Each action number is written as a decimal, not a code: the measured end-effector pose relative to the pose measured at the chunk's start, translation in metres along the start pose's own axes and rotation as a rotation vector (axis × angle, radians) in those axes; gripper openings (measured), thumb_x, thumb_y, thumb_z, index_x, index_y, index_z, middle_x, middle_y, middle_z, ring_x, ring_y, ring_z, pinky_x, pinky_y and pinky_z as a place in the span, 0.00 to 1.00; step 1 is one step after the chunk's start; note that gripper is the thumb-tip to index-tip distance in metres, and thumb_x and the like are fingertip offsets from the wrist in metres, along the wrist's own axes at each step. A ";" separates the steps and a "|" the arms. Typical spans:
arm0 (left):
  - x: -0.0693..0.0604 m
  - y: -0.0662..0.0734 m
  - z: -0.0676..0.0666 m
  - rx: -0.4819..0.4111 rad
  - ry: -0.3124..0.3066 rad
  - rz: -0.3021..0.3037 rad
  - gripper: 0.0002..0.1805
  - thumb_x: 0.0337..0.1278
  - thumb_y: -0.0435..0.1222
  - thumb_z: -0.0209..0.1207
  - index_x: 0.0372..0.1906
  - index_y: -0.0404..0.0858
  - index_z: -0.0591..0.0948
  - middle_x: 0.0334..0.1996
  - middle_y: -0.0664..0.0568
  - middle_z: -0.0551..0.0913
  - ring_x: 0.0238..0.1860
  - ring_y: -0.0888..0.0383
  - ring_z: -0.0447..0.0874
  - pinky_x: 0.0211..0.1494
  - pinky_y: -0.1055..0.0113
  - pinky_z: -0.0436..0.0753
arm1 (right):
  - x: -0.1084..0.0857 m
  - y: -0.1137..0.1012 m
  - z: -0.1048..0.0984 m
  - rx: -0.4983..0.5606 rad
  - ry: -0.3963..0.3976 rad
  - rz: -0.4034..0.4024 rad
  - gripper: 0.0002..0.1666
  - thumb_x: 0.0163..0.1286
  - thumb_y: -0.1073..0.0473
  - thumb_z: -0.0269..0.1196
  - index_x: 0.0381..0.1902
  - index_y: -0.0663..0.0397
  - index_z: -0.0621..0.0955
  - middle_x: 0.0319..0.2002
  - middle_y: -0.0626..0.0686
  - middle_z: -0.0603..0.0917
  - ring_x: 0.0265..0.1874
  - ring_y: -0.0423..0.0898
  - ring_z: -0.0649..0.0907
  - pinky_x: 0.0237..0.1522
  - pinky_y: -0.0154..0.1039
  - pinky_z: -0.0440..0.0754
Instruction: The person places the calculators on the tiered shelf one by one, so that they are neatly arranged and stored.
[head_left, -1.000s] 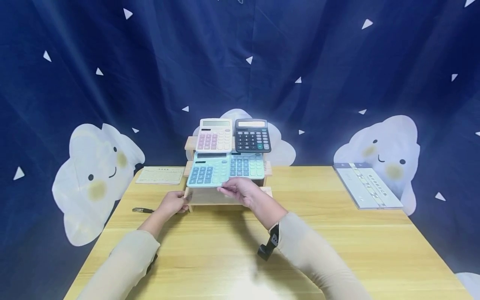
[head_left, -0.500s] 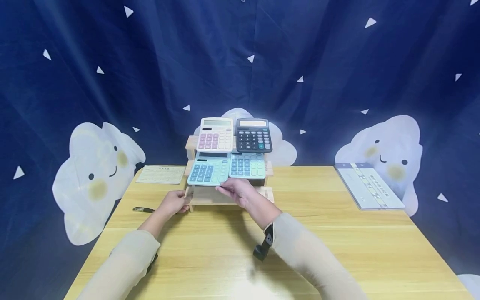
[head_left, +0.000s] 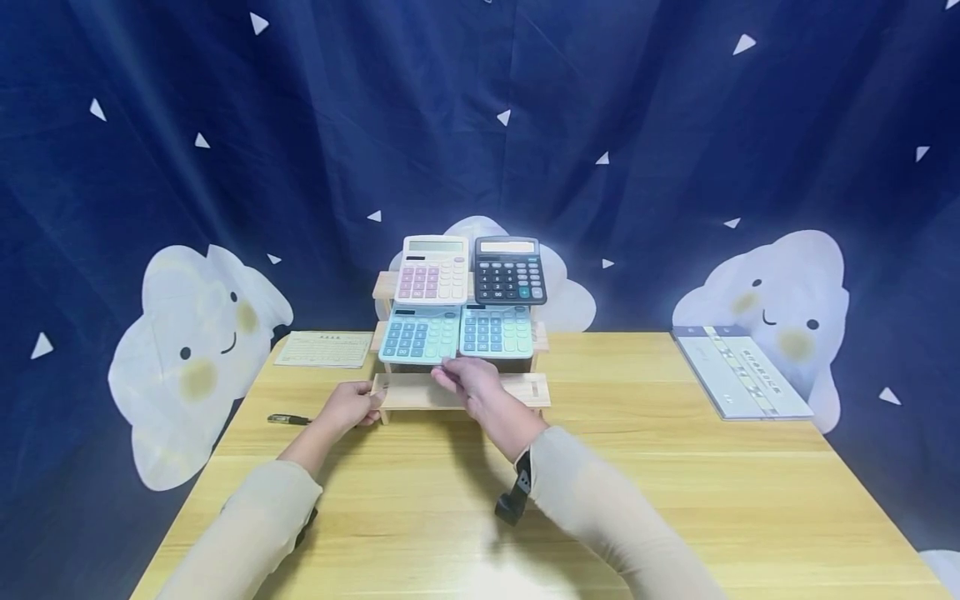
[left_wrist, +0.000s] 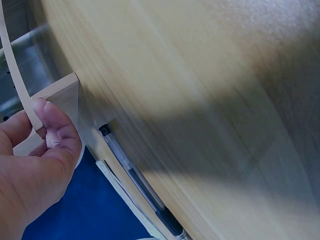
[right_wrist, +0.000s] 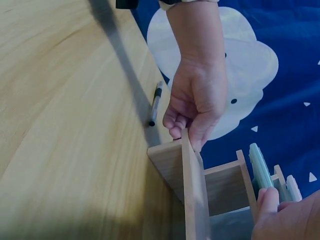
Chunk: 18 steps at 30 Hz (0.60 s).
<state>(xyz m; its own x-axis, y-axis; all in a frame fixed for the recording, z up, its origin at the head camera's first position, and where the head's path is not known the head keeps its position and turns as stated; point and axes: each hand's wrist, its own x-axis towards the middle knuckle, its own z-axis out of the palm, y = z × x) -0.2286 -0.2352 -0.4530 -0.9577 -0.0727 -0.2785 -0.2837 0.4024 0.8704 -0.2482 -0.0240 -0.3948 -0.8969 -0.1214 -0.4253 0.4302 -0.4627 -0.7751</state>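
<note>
A stepped wooden rack (head_left: 420,393) stands on the table. My left hand (head_left: 347,406) pinches the left end of its lowest board, fingers curled round the edge in the left wrist view. With my right hand (head_left: 483,390) I pinch the lower right corner of a light blue calculator (head_left: 418,337) on the middle tier. A second light blue calculator (head_left: 497,333) lies right beside it. Above, on the top tier, lean a white calculator with pink keys (head_left: 432,271) and a black calculator (head_left: 510,271). The upper edges of both blue ones are partly hidden.
Left of the rack lie a printed paper slip (head_left: 324,349) and a black pen (left_wrist: 142,180). A stack of grey-white booklets with a patterned band (head_left: 738,372) lies at the table's right. Behind hangs a dark blue curtain (head_left: 420,108) with cloud prints.
The left blue calculator has moved back on the middle tier, its lower edge now nearly level with its neighbour's. My right hand has followed it. The left hand keeps its hold on the board.
</note>
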 end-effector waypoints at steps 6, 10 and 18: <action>-0.001 0.001 0.001 -0.003 0.002 -0.003 0.26 0.65 0.32 0.53 0.63 0.21 0.66 0.27 0.44 0.80 0.22 0.64 0.76 0.28 0.73 0.81 | 0.003 0.005 0.000 0.008 -0.009 -0.010 0.14 0.66 0.73 0.55 0.48 0.76 0.76 0.26 0.58 0.83 0.30 0.47 0.86 0.39 0.34 0.83; -0.002 0.002 0.002 0.002 0.004 0.004 0.27 0.65 0.32 0.53 0.63 0.21 0.64 0.26 0.45 0.80 0.22 0.64 0.77 0.29 0.73 0.81 | 0.005 0.007 0.002 0.059 0.021 -0.035 0.14 0.67 0.73 0.54 0.49 0.77 0.74 0.24 0.58 0.82 0.28 0.45 0.86 0.40 0.35 0.83; 0.000 0.001 0.002 -0.014 -0.005 0.021 0.26 0.65 0.32 0.52 0.63 0.20 0.65 0.27 0.44 0.80 0.23 0.64 0.77 0.28 0.74 0.80 | 0.009 0.007 0.003 0.081 0.050 -0.077 0.15 0.69 0.70 0.54 0.50 0.76 0.74 0.23 0.56 0.81 0.25 0.43 0.84 0.40 0.33 0.83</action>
<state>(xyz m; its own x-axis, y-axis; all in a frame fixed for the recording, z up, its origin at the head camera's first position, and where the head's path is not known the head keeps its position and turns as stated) -0.2292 -0.2328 -0.4530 -0.9631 -0.0598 -0.2625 -0.2646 0.3912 0.8815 -0.2533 -0.0308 -0.4023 -0.9198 -0.0396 -0.3904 0.3487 -0.5390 -0.7668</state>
